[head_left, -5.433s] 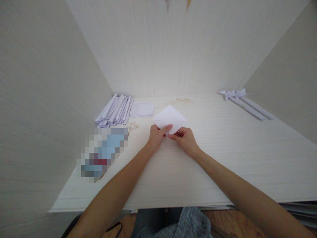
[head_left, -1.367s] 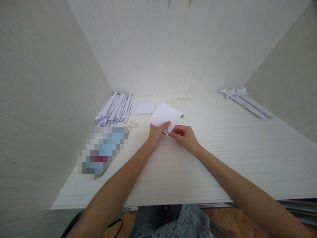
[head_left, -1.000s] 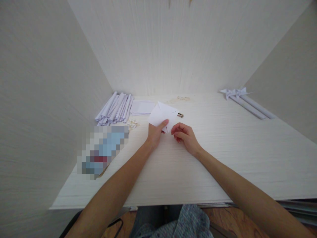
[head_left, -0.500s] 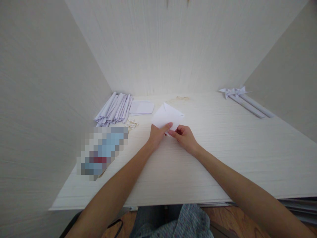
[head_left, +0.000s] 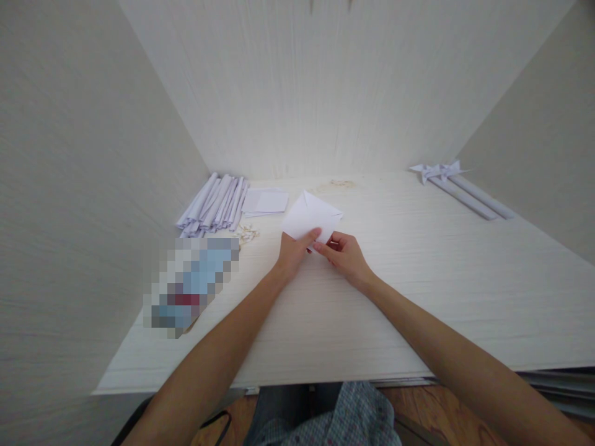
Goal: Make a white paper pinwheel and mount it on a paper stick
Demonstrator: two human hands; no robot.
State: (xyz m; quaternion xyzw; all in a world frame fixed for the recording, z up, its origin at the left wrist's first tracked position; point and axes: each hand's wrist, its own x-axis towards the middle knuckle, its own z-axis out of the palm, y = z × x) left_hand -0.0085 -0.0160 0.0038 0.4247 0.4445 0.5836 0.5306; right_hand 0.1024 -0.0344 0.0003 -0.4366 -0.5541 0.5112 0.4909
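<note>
A folded white paper [head_left: 310,215] is lifted slightly off the pale wooden table [head_left: 418,291], near its middle. My left hand [head_left: 294,255] pinches the paper's near edge, thumb on top. My right hand [head_left: 344,255] meets it from the right, fingers curled and pinched on the same near corner. The far point of the paper tilts up and away from me.
A pile of rolled paper sticks [head_left: 214,203] lies at the back left, with flat white sheets [head_left: 267,202] beside it and several small clips [head_left: 248,234] in front. A blurred object [head_left: 190,285] sits at the left. Paper pinwheels on sticks [head_left: 458,189] lie at the back right.
My right hand let go of the paper for a moment about a second ago and has come back to pinch its near corner. The paper has turned slightly in my left hand.
</note>
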